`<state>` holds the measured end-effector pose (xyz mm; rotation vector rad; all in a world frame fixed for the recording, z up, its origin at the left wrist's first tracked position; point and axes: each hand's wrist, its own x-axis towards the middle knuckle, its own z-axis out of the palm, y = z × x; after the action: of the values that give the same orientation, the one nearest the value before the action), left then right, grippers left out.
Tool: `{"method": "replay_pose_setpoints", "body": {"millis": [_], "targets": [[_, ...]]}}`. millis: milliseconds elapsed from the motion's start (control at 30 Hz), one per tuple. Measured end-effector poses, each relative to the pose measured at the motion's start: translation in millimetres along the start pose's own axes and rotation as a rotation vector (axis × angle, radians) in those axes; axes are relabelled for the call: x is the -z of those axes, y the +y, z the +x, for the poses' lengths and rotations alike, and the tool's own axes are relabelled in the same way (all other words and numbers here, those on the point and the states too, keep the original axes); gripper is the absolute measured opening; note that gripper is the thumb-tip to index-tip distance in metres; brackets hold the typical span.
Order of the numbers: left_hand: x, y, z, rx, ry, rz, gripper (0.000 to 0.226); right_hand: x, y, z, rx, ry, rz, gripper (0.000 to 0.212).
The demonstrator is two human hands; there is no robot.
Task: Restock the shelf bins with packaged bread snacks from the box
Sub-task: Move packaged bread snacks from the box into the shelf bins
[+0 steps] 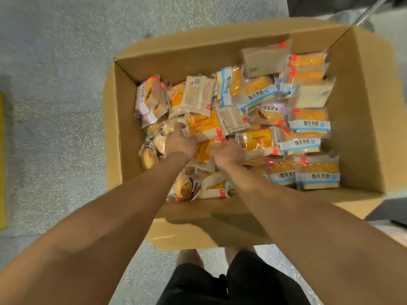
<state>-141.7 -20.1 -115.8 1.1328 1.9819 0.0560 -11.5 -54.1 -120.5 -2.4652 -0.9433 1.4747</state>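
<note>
A large open cardboard box (123,111) stands on the floor, holding several packaged bread snacks in clear, orange, blue-banded and purple-banded wrappers. Both my arms reach down into it. My left hand (179,143) grips the edge of an orange bread packet (206,126) near the box's middle. My right hand (229,153) curls its fingers round another orange packet (203,151) lying just below the first. Blue-banded packets (308,124) fill the right side, purple-banded ones (147,102) the left. No shelf bins are in view.
The box sits on speckled grey flooring (55,84). Its near flap (198,230) folds out toward my legs. A yellow edge (1,159) shows at far left, and a dark object with a metal bar (365,9) stands at the top right.
</note>
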Motion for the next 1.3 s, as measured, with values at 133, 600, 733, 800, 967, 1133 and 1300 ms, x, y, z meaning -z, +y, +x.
{"method": "replay_pose_setpoints", "body": {"millis": [133, 600, 733, 800, 967, 1133, 1300], "targets": [[-16, -5, 20, 0.093, 0.027, -0.11, 0.051, -17, -10, 14, -0.141, 0.005, -0.014, 0.063], [7, 4, 12, 0.26, 0.055, -0.488, 0.052, 4, 13, 0, -0.14, -0.016, 0.175, 0.019], [35, 12, -11, 0.183, 0.02, -0.513, 0.051, 38, 23, -23, -0.135, 0.043, 0.225, 0.021], [48, 17, -25, 0.082, 0.0, -0.434, 0.041, 55, 24, -38, -0.108, 0.123, 0.225, 0.025], [75, 48, -78, -0.269, -0.128, -0.197, 0.038, 102, 30, -100, -0.002, 0.304, 0.21, 0.026], [79, 96, -154, -0.648, -0.23, -0.018, 0.039, 153, 61, -179, -0.01, 0.541, 0.152, 0.032], [48, 146, -256, -0.922, -0.296, 0.147, 0.034, 213, 129, -262, -0.025, 0.752, 0.177, 0.029]]}}
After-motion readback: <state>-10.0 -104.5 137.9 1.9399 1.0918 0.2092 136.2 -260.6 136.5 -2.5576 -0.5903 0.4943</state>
